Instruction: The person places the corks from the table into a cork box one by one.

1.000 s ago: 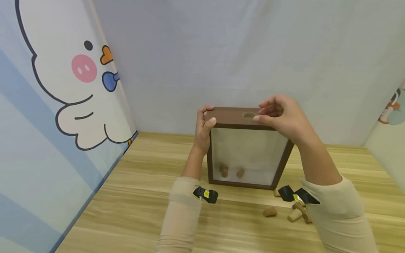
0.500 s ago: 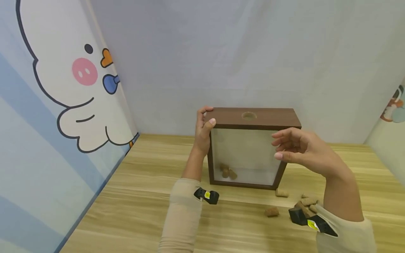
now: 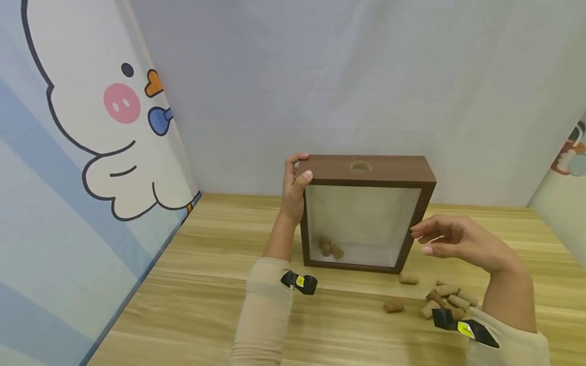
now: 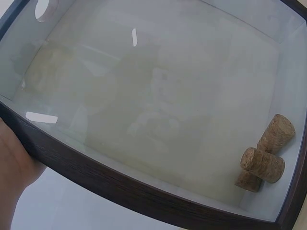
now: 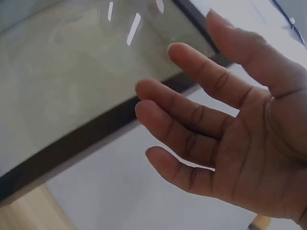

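A dark brown wooden box frame (image 3: 366, 175) with a clear front stands upright on the table, a round hole (image 3: 360, 166) in its top. My left hand (image 3: 294, 190) grips the box's upper left corner, thumb on the front top edge and fingers behind. Three corks (image 4: 262, 164) lie at the bottom of the box, near its left side in the head view. My right hand (image 3: 458, 241) hovers beside the box's right edge, fingers loosely bent and apart, with nothing in it; the right wrist view shows its bare palm (image 5: 259, 143).
Several loose corks (image 3: 446, 290) lie in a pile below my right wrist. One cork (image 3: 408, 278) is by the box's lower right corner, another cork (image 3: 393, 306) further forward. A pale curtain (image 3: 366, 76) hangs behind the wooden table (image 3: 206, 284); a cartoon-printed cloth (image 3: 91, 168) stands at left.
My right hand has drawn back from the hole, down and to the right past the box's edge. Inside, a cork has shifted left against the others. The left hand keeps its hold.
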`<state>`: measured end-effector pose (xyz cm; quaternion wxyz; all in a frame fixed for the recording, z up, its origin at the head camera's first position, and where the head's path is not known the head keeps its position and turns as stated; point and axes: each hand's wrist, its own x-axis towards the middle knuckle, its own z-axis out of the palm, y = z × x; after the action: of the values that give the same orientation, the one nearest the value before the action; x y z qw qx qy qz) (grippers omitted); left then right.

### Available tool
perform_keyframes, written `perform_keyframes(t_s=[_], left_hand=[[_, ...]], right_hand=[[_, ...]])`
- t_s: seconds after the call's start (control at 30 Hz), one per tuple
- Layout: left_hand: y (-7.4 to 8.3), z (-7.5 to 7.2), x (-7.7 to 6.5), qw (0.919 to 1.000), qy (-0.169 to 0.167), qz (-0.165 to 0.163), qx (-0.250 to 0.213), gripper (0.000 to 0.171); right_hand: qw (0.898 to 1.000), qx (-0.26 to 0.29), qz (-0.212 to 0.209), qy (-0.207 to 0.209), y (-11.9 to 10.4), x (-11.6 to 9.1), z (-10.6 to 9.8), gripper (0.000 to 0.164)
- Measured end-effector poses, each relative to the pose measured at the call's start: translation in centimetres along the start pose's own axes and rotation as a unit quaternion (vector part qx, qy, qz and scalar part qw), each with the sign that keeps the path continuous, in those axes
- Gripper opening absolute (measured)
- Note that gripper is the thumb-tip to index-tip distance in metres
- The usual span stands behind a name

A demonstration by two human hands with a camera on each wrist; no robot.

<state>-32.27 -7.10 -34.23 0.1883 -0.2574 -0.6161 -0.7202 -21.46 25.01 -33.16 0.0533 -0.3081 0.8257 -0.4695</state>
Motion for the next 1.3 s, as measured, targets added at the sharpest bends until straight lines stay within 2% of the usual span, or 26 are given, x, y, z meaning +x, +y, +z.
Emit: perform_keyframes(t_s=[0.27,0.43,0.63,0.97,1.13,1.3], left_hand=[[-0.1,0.0,0.0,1.0,-0.001,0.0,-0.003,0.058],[-0.1,0.0,0.1,1.0,-0.002,0.006,0.0,0.058],[-0.1,0.0,0.1,1.0,-0.003,0.007,0.001,0.058],[-0.1,0.0,0.2,0.9999,-0.004,0.006,-0.01,0.058],[0.0,0.0,0.2,0.9999,-0.008,0.006,-0.006,0.061],[-0.2,-0.1,0.3,0.9998,-0.012,0.011,-0.009,0.062]], right_hand=[[0.998,0.052,0.023,-0.009,3.5,-1.7,-0.4,0.031],[0.996,0.06,0.064,-0.015,5.7,-1.9,-0.1,0.033],[0.991,0.066,0.106,-0.041,8.0,-1.9,0.5,0.036],[0.987,0.011,0.142,-0.073,10.6,-1.0,1.5,0.047],[0.983,0.043,0.154,-0.088,11.8,-0.7,1.8,0.048],[0.977,0.07,0.172,-0.105,12.5,-0.8,2.3,0.04]])
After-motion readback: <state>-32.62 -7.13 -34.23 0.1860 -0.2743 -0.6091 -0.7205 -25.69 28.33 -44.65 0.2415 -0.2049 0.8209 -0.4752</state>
